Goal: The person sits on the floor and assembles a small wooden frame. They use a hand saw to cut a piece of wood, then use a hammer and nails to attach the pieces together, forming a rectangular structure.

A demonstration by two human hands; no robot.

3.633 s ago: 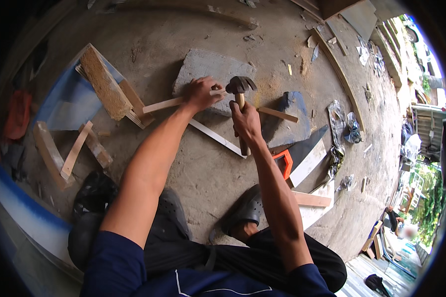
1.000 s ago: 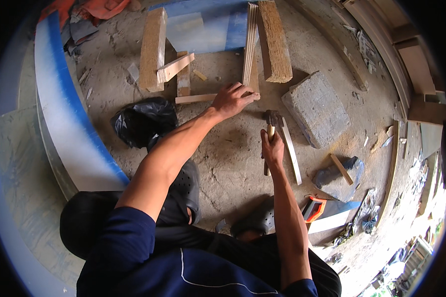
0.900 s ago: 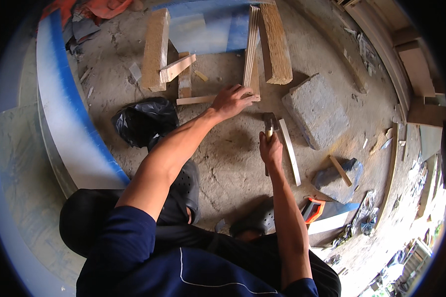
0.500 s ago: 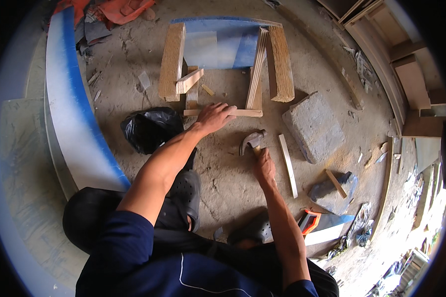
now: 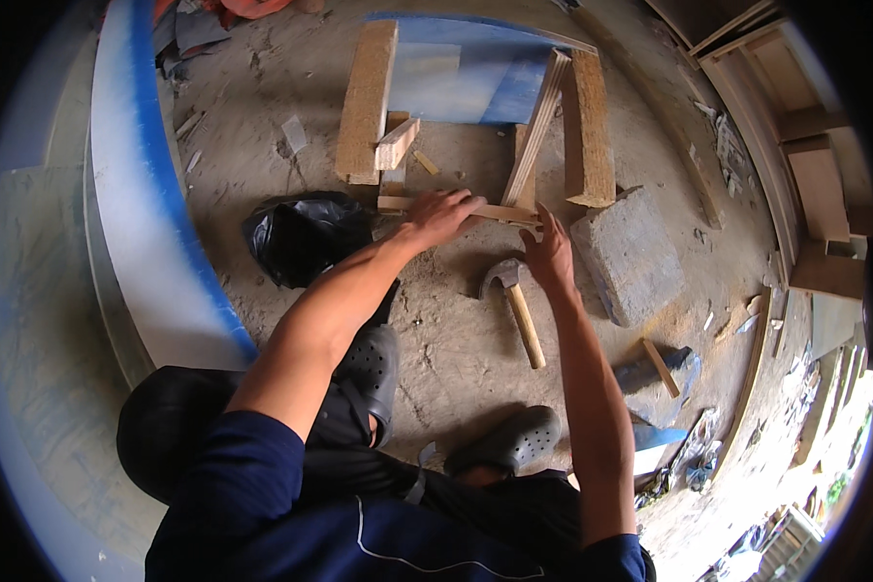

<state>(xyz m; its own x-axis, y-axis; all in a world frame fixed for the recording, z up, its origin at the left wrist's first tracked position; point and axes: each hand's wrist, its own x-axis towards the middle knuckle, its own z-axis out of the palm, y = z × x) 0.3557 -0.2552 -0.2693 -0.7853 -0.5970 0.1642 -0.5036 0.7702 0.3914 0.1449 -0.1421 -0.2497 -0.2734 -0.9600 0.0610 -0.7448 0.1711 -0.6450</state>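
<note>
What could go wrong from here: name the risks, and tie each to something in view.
The hammer lies loose on the floor between the right hand and the right shoe; a foot could catch it.

Both the left hand and the right are bare on the thin wooden strip, so splinters are possible.

The layered wood piece has its near end close to that strip; a bump might shift it.
</note>
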